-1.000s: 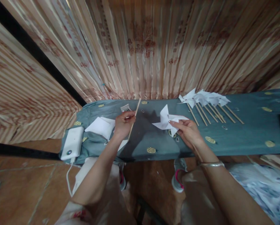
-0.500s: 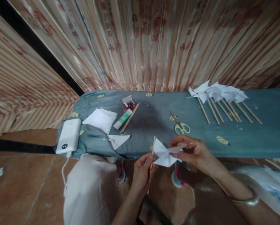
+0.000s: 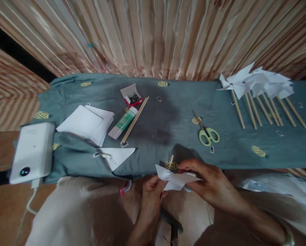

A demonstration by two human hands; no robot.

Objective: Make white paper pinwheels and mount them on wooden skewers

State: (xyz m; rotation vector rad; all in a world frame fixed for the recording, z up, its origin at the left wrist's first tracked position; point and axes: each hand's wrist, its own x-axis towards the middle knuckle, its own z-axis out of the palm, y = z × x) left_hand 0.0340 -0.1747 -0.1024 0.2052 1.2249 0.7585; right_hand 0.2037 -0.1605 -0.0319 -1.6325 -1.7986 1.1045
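A white paper pinwheel (image 3: pixel 176 180) is between my two hands just past the table's near edge, its blades folded. Behind the blades rises the tip of a wooden stick (image 3: pixel 171 161). My left hand (image 3: pixel 152 193) is closed around that stick below the paper, though its grip is partly hidden. From the other side, my right hand (image 3: pixel 211 184) pinches the pinwheel's right blades. Beyond my hands lie scissors (image 3: pixel 206 133) with pale green handles. To the left are a cut paper triangle (image 3: pixel 121 157) and a stack of white paper (image 3: pixel 83 123).
A glue tube (image 3: pixel 123 123), two loose sticks (image 3: pixel 135 120) and an open box of small dark pins (image 3: pixel 133 97) lie left of centre. Several finished pinwheels (image 3: pixel 260 82) rest at the back right. A white power bank (image 3: pixel 33 150) with a cable sits at the left end.
The stick has moved from beside the pinwheel to behind it, and the paper has tilted. My hands are closer together. The view has shifted nearer to the table.
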